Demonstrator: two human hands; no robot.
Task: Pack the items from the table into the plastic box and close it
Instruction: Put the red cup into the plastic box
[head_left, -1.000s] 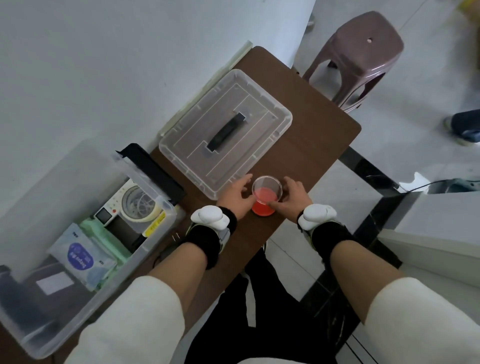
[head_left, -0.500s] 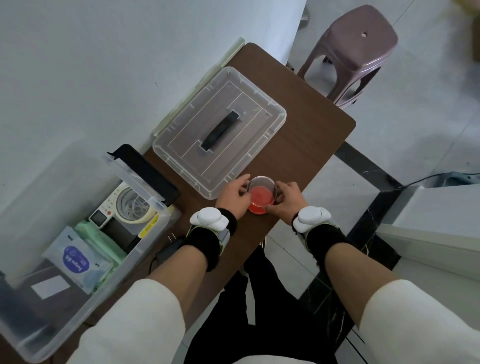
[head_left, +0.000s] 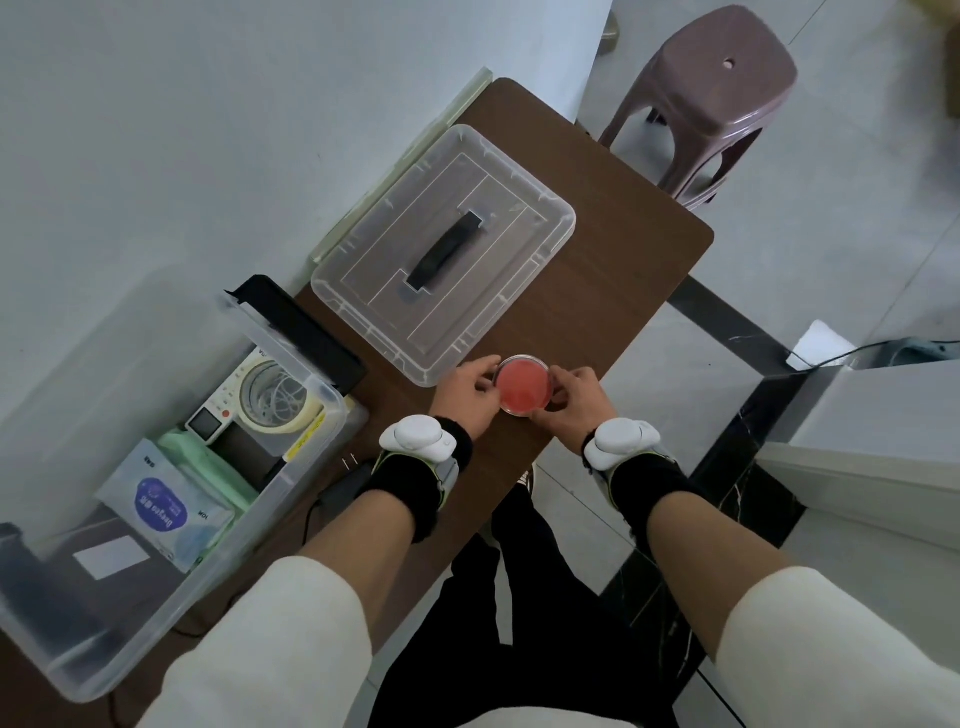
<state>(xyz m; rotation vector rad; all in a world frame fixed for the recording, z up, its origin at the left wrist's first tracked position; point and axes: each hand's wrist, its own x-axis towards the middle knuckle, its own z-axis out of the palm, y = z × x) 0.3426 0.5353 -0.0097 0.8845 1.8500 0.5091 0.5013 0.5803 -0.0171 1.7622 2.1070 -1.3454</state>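
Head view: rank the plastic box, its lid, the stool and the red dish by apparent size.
1. plastic box, nearest the camera
2. lid
3. stool, farther off, so unsure against the lid
4. red dish

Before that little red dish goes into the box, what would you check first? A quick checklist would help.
1. Grip: left hand and right hand pinch the red dish from opposite sides: ok.
2. Dish's own cover sealed: cannot tell.
3. Dish lifted clear of the table: cannot tell.
4. Plastic box open: ok.
5. Bare floor left inside the box: ok.
6. Lid lying on the table, nothing on it: ok.
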